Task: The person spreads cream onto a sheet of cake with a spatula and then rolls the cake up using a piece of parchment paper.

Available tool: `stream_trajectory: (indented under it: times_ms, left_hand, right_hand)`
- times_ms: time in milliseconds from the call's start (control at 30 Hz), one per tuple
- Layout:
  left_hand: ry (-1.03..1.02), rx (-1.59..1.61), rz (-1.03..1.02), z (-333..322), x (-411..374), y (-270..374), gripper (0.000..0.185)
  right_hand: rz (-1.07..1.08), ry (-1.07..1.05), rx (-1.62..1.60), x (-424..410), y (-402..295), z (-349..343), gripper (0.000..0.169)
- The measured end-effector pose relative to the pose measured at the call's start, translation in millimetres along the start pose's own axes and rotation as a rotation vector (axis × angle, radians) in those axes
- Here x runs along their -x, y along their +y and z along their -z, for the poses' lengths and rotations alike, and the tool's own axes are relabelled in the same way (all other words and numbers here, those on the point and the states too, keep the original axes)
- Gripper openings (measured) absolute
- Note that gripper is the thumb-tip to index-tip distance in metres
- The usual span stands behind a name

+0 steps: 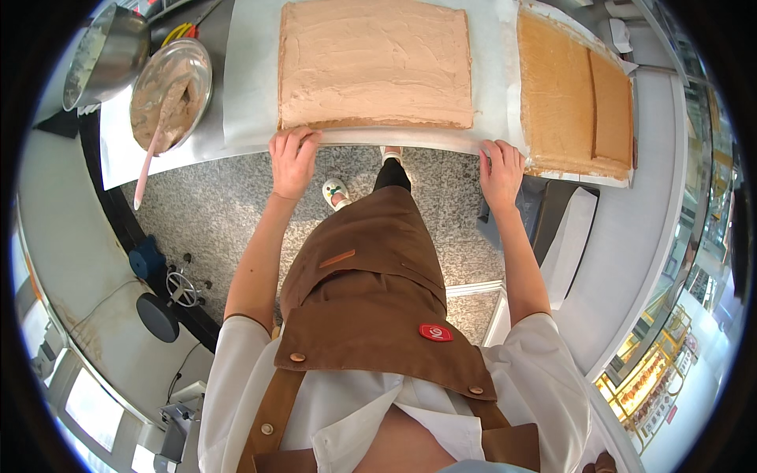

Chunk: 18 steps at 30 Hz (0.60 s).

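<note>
A rectangular sheet cake (375, 65) covered with light brown cream lies on white parchment paper (251, 77) in front of me. My left hand (294, 162) pinches the near edge of this paper, right beside the cake's near left corner. At the near right, my right hand (502, 174) has its fingers curled on the same edge, a little out from the cake's corner. Between my hands the paper's edge is slightly raised along the counter's front. The cream is spread unevenly, with ridges, and a bare brown strip shows along the cake's near side.
At the left, a metal bowl (198, 65) with leftover brown cream holds a pink-handled spatula (151, 159), which juts past the counter edge. Behind it a larger steel mixing bowl (133, 53) stands tilted. Another brown sheet cake (556, 94), with a cut strip, lies at the right.
</note>
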State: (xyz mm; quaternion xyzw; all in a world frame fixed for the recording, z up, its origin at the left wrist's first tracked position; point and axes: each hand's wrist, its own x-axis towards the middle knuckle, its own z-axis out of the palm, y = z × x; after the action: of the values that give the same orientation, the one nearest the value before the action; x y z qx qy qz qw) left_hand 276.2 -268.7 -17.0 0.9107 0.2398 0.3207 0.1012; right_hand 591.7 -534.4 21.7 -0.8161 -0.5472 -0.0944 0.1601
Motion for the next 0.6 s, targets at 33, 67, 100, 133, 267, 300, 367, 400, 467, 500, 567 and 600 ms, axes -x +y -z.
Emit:
stream_trajectory:
  times_ms: [33, 67, 100, 133, 267, 300, 367, 400, 467, 500, 567, 600]
  left_hand:
    - [0.003, -0.013, 0.0, 0.7, -0.7, 0.2, 0.028]
    - [0.005, -0.025, 0.001, 1.2, -2.0, 0.9, 0.028]
    - [0.012, -0.037, -0.002, 2.0, -3.1, 1.1, 0.027]
    - [0.015, -0.044, -0.001, 2.5, -3.0, 1.6, 0.027]
    - [0.029, -0.048, 0.011, 3.2, -3.5, 2.6, 0.026]
    - [0.034, -0.043, 0.016, 2.5, -3.6, 3.0, 0.026]
    - [0.036, -0.04, 0.013, 1.2, -4.0, 3.1, 0.026]
    - [0.038, -0.04, 0.01, 1.3, -4.7, 2.6, 0.026]
    - [0.022, -0.033, 0.01, 3.4, -6.1, 3.5, 0.027]
    - [0.013, -0.032, 0.009, 4.3, -6.5, 4.3, 0.027]
    - [0.002, -0.017, 0.01, 3.9, -5.0, 2.5, 0.031]
    - [-0.005, -0.008, 0.008, 3.5, -4.2, 1.7, 0.034]
  right_hand:
    - [0.016, -0.012, -0.033, -5.4, -2.6, 1.9, 0.029]
    - [0.033, -0.024, -0.066, -8.5, -3.7, 2.1, 0.031]
    - [0.033, -0.041, -0.063, -9.0, -2.6, 1.6, 0.031]
    - [0.034, -0.058, -0.059, -8.6, 0.8, 1.6, 0.03]
    - [0.013, -0.093, 0.081, 8.5, 33.4, 0.8, 0.031]
    - [-0.016, -0.079, 0.096, 12.6, 39.7, 1.1, 0.031]
    - [-0.074, -0.051, 0.125, 19.9, 50.8, 2.5, 0.031]
    - [-0.077, -0.036, 0.142, 19.9, 52.9, 5.1, 0.031]
    - [-0.096, -0.011, 0.138, 20.9, 51.6, 8.2, 0.031]
    - [-0.106, 0.003, 0.133, 17.7, 47.4, 11.4, 0.031]
    - [-0.046, 0.003, 0.051, 6.7, 35.6, 13.5, 0.031]
    - [-0.019, 0.003, 0.01, 0.3, 27.4, 15.8, 0.031]
